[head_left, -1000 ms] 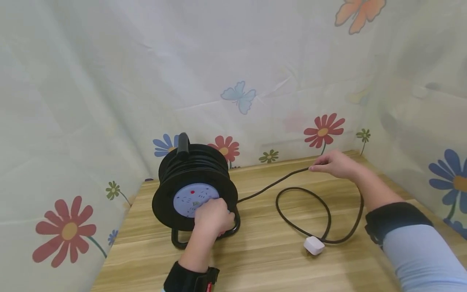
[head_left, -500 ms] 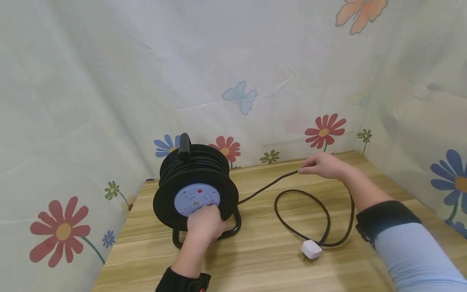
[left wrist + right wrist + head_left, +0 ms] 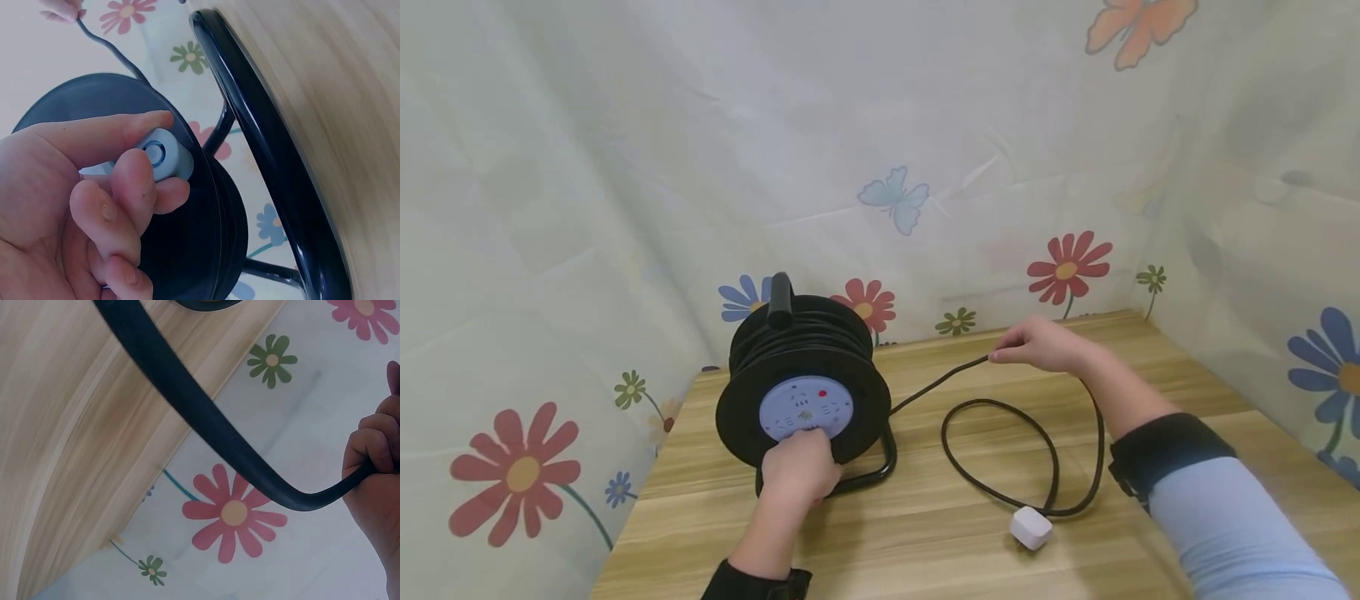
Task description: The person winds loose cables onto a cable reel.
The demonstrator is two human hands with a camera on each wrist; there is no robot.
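left hand (image 3: 797, 471) pinches the pale blue knob (image 3: 164, 156) on the face of the black cable reel (image 3: 801, 392) — right hand (image 3: 1041, 346) grips the black cable (image 3: 940, 379) just above the wooden table (image 3: 925, 533), its loop ending at a white plug (image 3: 1030, 527).

Both hands bare. Right arm at the lower right has a light blue sleeve (image 3: 1240, 533) with a black wrist strap (image 3: 1165, 450); another black strap (image 3: 752, 583) sits at bottom centre.
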